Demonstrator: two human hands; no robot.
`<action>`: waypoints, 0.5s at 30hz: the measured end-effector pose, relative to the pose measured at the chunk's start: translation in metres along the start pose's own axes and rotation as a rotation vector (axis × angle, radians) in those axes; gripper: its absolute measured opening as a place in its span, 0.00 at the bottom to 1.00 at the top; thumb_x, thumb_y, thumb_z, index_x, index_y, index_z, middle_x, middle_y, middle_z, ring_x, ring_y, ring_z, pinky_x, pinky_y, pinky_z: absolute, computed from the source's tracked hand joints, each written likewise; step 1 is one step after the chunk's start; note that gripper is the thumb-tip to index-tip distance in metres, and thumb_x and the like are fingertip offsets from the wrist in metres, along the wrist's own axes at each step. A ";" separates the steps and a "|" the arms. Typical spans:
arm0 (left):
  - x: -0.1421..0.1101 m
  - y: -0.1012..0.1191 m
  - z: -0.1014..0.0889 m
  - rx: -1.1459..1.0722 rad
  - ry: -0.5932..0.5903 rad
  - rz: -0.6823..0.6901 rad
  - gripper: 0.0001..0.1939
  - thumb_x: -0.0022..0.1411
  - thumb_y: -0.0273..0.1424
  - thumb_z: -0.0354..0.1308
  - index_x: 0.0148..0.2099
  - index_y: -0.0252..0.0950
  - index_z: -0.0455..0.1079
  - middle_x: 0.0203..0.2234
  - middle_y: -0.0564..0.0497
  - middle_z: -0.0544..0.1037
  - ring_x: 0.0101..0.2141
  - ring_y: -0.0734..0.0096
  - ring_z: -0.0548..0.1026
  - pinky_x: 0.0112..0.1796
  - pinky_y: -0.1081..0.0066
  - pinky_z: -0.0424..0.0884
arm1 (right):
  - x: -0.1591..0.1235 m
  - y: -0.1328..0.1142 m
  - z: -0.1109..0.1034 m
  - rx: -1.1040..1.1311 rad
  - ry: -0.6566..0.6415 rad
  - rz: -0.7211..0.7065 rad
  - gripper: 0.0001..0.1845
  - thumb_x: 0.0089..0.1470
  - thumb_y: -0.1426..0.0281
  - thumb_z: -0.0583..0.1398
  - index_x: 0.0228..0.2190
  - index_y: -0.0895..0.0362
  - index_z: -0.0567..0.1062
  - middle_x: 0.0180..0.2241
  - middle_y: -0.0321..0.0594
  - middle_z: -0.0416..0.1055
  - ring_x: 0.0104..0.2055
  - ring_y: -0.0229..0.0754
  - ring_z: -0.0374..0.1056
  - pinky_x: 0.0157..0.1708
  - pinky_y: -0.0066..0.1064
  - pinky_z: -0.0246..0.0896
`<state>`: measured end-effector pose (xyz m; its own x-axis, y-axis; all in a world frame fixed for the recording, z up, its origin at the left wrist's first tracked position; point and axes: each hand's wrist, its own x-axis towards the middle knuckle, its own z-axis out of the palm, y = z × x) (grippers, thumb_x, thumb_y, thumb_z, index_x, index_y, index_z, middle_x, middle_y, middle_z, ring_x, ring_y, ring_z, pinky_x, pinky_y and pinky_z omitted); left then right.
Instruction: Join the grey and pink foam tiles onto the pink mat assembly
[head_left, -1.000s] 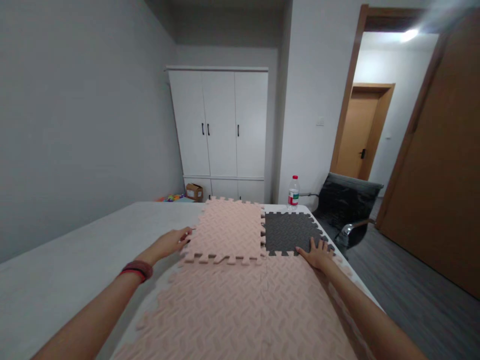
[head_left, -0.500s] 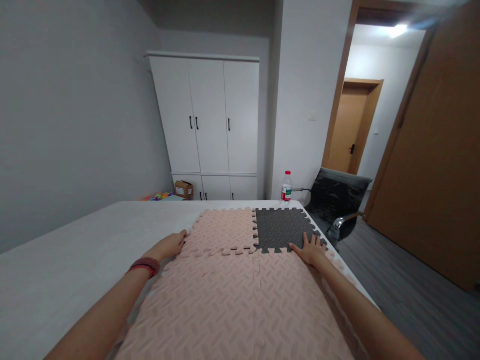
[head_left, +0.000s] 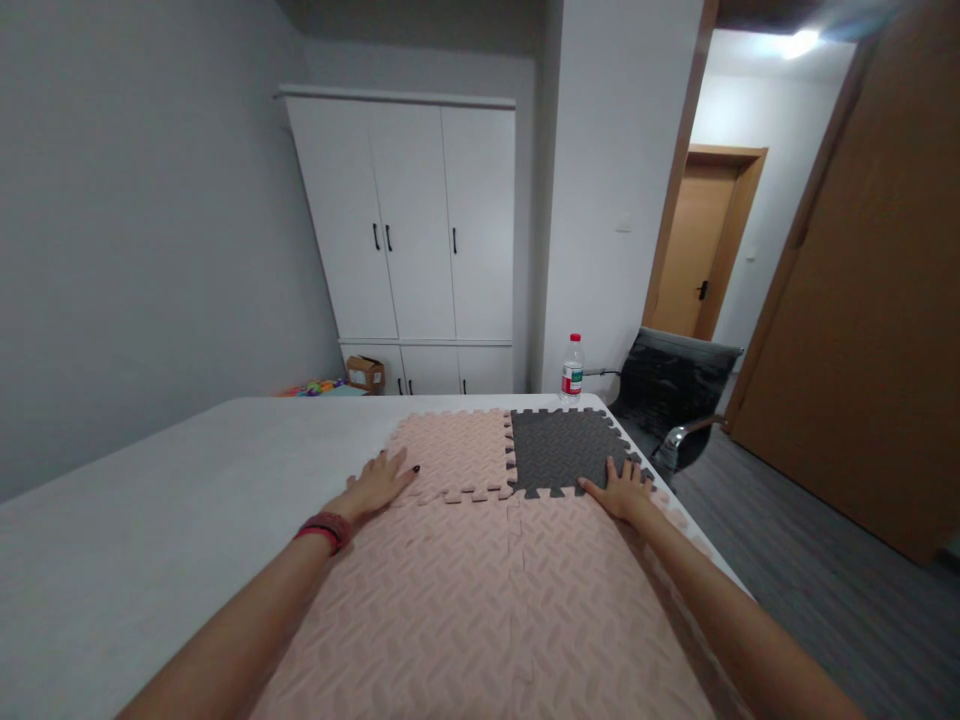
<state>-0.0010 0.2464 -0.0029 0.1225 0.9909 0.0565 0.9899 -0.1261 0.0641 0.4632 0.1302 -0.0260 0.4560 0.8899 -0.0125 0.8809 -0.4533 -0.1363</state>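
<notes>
Foam tiles (head_left: pixel 435 610) on white table (head_left: pixel 180 500), wardrobe (head_left: pixel 420 220) beyond

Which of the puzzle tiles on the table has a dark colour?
The far right tile, just before the bottle and partly covered by the right hand. It is dark grey, while the other visible tiles are pink.

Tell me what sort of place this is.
Probably a home or small office room: a tall white cabinet stands at the back, and a black office-style chair sits beside a white table.
</notes>
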 end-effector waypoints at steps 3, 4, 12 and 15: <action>-0.007 0.011 0.015 -0.023 -0.035 0.032 0.38 0.56 0.59 0.34 0.65 0.49 0.44 0.64 0.39 0.45 0.62 0.41 0.43 0.53 0.38 0.48 | -0.001 0.000 0.001 -0.015 -0.006 0.002 0.59 0.41 0.33 0.38 0.62 0.61 0.43 0.63 0.59 0.38 0.64 0.63 0.29 0.56 0.56 0.26; -0.008 0.012 0.018 -0.028 -0.041 0.041 0.37 0.56 0.59 0.34 0.64 0.51 0.43 0.64 0.40 0.45 0.62 0.42 0.41 0.54 0.39 0.46 | -0.001 0.000 0.000 -0.027 -0.016 0.006 0.58 0.42 0.33 0.38 0.62 0.61 0.43 0.63 0.59 0.38 0.64 0.62 0.30 0.56 0.56 0.26; -0.014 0.008 0.011 -0.064 -0.070 0.064 0.43 0.51 0.63 0.36 0.64 0.51 0.43 0.65 0.41 0.42 0.63 0.42 0.38 0.54 0.38 0.42 | 0.000 -0.052 -0.043 -0.044 -0.024 -0.162 0.50 0.50 0.41 0.44 0.60 0.67 0.49 0.62 0.64 0.41 0.64 0.64 0.34 0.55 0.60 0.26; -0.016 0.010 0.008 -0.067 -0.074 0.060 0.42 0.51 0.63 0.37 0.64 0.50 0.43 0.65 0.41 0.42 0.63 0.41 0.38 0.54 0.39 0.42 | -0.001 -0.119 -0.054 0.032 0.025 -0.412 0.41 0.56 0.46 0.38 0.62 0.58 0.45 0.65 0.49 0.35 0.66 0.50 0.29 0.59 0.49 0.31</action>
<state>0.0077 0.2299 -0.0115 0.1886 0.9820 -0.0111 0.9741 -0.1856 0.1293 0.3647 0.1807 0.0441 0.0692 0.9948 0.0741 0.9861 -0.0570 -0.1559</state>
